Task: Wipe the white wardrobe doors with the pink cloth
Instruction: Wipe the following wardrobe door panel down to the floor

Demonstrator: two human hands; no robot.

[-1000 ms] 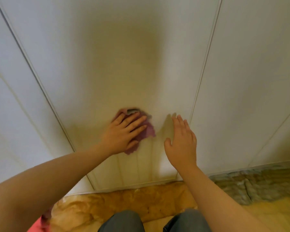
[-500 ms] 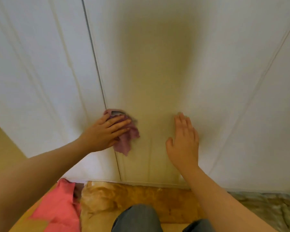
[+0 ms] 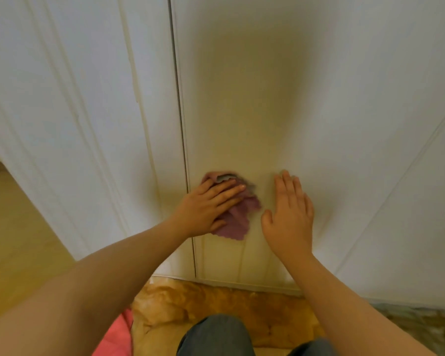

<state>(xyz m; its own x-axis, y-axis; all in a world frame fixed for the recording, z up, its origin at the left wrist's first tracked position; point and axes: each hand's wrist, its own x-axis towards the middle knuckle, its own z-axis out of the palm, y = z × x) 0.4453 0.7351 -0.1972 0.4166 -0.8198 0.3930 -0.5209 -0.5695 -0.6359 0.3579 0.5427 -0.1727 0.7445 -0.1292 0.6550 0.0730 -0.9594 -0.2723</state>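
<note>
White wardrobe doors fill the view, with a vertical gap between two of them left of centre. My left hand lies flat with straight fingers on the crumpled pink cloth, pressing it against the lower part of the middle door, just right of the gap. My right hand rests flat on the same door with straight fingers, a little right of the cloth and not touching it. Much of the cloth is hidden under my left hand.
A brownish-gold fabric lies on the floor at the foot of the doors, with my knees over it. A red-pink cloth lies at the bottom left. Grey-green fabric lies at the bottom right. Bare floor shows at the left.
My left hand slid the cloth left to the gap between the doors, then back right a little. My view swung left, and my right hand stayed flat on the door.
</note>
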